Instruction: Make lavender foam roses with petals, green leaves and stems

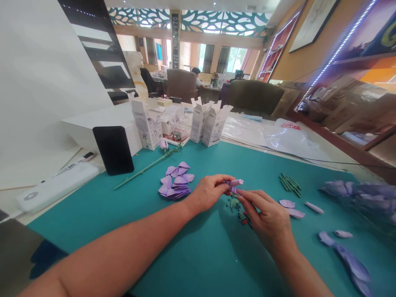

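My left hand (212, 191) pinches a small purple flower bud (236, 182) near its base, above the middle of the green mat (198, 247). Close beside it, the fingertips of my right hand (267, 212) pinch a purple petal (235, 191) at the lower side of the bud. Below the fingers lie small green pieces (233, 205) and a few red bits. A pile of purple petals (176, 181) rests left of my left hand. Right of my right hand are loose petals (295, 213) and a bundle of short green stems (290, 184).
A dark upright screen (113, 149) and a flower stem (145, 168) stand and lie at left. White boxes (213, 126) line the mat's back edge. Purple flowers (365, 192) lie at far right, with long petals (352, 262) nearer. Two people sit in the background.
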`<state>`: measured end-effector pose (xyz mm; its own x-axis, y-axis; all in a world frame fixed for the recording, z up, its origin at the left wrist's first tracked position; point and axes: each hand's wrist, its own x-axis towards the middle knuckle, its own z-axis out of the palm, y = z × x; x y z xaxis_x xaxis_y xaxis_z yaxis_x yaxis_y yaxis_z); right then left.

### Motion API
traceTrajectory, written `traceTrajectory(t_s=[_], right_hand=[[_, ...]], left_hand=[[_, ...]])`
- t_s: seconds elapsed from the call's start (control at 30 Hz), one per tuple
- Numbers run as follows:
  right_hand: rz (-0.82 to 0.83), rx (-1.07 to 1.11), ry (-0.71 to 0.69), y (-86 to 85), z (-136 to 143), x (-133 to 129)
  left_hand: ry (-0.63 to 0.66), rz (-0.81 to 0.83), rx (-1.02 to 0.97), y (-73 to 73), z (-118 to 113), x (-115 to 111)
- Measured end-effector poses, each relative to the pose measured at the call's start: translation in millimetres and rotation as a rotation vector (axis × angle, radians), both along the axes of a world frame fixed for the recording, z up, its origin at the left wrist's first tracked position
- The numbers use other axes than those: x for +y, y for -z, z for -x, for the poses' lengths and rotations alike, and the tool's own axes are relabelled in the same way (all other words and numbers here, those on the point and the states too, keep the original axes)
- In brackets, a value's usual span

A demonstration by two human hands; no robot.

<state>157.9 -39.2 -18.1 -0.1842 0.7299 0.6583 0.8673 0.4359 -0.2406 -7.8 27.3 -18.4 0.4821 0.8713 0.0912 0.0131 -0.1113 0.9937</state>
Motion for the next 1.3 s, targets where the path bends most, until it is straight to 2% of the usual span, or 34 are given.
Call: traceTrajectory(t_s=[0.4,0.6,0.67,0.77,0.9,1.03,1.13,1.23,1.3], right_hand=[[-0.008,0.052,0.012,3.8,5.2,-0.3],[0.034,0.050,-0.054,-10.5,3.0,-5.3],[0.046,0.097,-0.015,-17.6,1.0,-8.2],[0.029,0.164,0.115,-25.0,-9.3,-8.0],[0.063,0.168,0.342,-28.4,-45.2,-1.7],[0.235,0.093,0.614,-27.6,-101.3,-4.1],[0.433,0.028,0.776,-22.9,-144.1,-14.1],[0.566,0.113,0.840,-11.9,-177.5,-22.5],[0.604,0.151,0.810,-1.6,-193.0,-24.4]], left_hand=[[-0.008,0.001,-0.008,2.2,-1.4,-1.8],[0.009,0.088,-0.093,-0.2,-3.7,-1.8],[-0.010,0.114,-0.096,1.1,-3.3,0.7],[-0.049,0.150,-0.089,4.1,-2.2,5.2],[-0.055,0.167,-0.059,4.5,-0.9,7.8],[-0.055,0.162,-0.040,2.2,-0.4,6.6],[-0.055,0.174,-0.043,1.1,-0.6,5.1],[-0.054,0.188,-0.048,0.1,-1.1,4.0],[-0.054,0.193,-0.048,-0.7,-1.2,3.6]])
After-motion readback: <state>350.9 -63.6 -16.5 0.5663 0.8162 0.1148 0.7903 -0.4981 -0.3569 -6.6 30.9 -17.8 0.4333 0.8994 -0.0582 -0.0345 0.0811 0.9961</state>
